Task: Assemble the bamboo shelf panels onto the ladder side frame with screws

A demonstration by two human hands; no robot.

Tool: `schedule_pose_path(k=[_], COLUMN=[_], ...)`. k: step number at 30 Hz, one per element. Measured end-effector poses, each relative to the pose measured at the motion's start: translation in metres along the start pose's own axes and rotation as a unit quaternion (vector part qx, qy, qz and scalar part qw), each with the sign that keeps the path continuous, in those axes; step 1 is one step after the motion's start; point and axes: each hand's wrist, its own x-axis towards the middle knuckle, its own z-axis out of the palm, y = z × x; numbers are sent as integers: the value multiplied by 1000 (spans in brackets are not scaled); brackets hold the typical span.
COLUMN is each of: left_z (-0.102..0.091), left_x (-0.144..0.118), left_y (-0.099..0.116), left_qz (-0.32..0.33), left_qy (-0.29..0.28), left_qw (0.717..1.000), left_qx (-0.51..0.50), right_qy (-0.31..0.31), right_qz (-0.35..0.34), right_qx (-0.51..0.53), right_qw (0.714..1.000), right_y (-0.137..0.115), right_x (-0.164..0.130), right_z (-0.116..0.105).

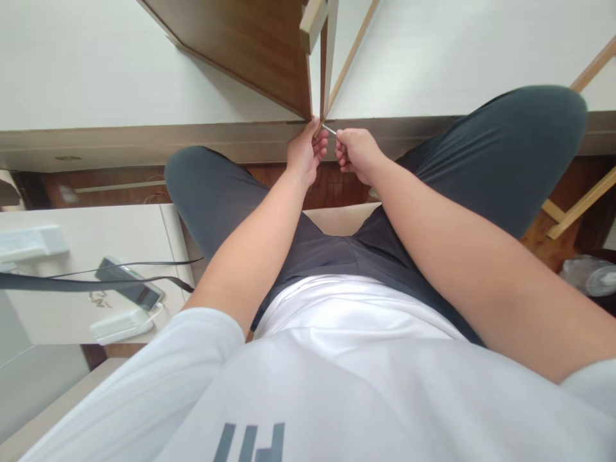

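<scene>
I sit with my knees apart in front of a large white panel (144,83) that lies flat. My left hand (305,153) presses against the panel's front edge where a brown wooden board (250,45) and a thin upright panel (329,58) meet. My right hand (355,153) is closed around a small metal hex key (330,129), whose tip points at that joint. The two hands are almost touching.
A low white table (72,282) at my left carries a phone (129,287), a white charger (120,325), a white remote-like device (29,242) and black cables. Light wooden frame pieces (577,205) stand at the right, with a clear plastic item (591,277) on the floor.
</scene>
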Motion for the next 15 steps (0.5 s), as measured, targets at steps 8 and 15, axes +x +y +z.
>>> schedule_pose_path(k=[8, 15], left_z=[-2, -4], left_x=[-6, -12], left_y=[6, 11], left_qz=[13, 18], left_qy=[-1, 19], left_qw=[999, 999], left_qx=[-36, -42], right_qy=[62, 52], right_qz=[-138, -77], right_qx=[-125, -57], right_qw=[981, 994], right_y=[9, 10], right_x=[6, 6], right_z=[0, 7])
